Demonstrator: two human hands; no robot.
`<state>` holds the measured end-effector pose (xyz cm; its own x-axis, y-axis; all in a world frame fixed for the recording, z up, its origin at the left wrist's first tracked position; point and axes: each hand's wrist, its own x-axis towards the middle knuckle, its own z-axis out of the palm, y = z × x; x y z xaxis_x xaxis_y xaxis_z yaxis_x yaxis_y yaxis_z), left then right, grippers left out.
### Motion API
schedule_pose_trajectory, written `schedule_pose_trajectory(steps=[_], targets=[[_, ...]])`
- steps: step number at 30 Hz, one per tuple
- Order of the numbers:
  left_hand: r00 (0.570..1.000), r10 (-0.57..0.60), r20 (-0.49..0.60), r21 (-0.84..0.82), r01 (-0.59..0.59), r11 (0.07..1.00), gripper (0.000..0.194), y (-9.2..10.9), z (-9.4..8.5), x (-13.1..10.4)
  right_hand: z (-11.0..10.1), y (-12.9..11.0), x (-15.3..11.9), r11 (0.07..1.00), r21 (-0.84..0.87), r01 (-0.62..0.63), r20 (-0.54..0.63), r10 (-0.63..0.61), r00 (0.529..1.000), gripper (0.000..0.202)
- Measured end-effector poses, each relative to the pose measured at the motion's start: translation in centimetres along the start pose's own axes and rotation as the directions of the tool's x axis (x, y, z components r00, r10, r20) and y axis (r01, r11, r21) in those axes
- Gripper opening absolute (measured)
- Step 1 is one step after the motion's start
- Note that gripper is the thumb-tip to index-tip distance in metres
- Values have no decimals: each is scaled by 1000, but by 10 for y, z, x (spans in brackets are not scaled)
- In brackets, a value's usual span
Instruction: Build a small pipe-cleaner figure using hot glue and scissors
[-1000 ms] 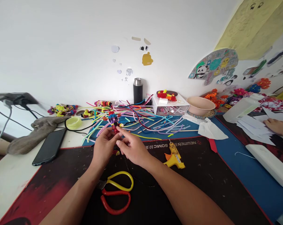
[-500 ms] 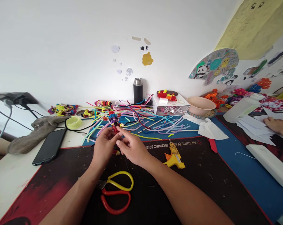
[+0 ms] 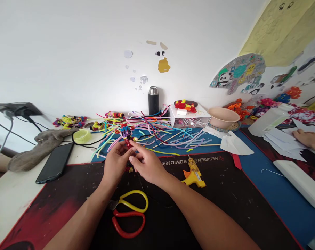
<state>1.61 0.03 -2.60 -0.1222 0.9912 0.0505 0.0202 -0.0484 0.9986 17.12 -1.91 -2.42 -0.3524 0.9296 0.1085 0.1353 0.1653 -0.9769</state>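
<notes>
A small pipe-cleaner figure (image 3: pixel 126 133) with a purple, blue and red head and a red body stands upright between my hands. My left hand (image 3: pixel 116 160) is closed round its lower part. The fingers of my right hand (image 3: pixel 146 163) are pressed to the red body from the right, the index finger near the neck. Part of the figure is hidden by my fingers. Scissors (image 3: pixel 130 211) with one yellow and one red handle lie on the dark mat (image 3: pixel 215 208) below my hands. A yellow glue gun (image 3: pixel 194 173) lies on the mat to the right.
Many coloured pipe cleaners (image 3: pixel 157 130) spread behind my hands, near a black flask (image 3: pixel 153 101), a small drawer box (image 3: pixel 191 121) and a pink bowl (image 3: pixel 222 117). A phone (image 3: pixel 54 163) lies at left. Another person's hand (image 3: pixel 307 139) rests on papers at far right.
</notes>
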Motion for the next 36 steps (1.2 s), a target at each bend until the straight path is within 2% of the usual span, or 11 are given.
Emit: schedule_pose_trajectory(steps=[14, 22, 28, 36], targets=[[1000, 22, -15, 2, -22, 1000, 62, -3, -1, 2, 0, 0, 1, 1000, 16, 9, -45, -8, 999, 62], [998, 62, -18, 10, -62, 998, 56, -7, -4, 5, 1, 1, 1, 1000, 15, 0, -68, 1, 998, 60], [999, 29, -30, 15, -29, 999, 64, -6, -2, 4, 1, 2, 1, 1000, 14, 18, -73, -17, 997, 60], [1000, 19, -1, 13, -19, 1000, 59, -1, -1, 2, 2, 1, 1, 999, 10, 41, -68, -40, 997, 59]])
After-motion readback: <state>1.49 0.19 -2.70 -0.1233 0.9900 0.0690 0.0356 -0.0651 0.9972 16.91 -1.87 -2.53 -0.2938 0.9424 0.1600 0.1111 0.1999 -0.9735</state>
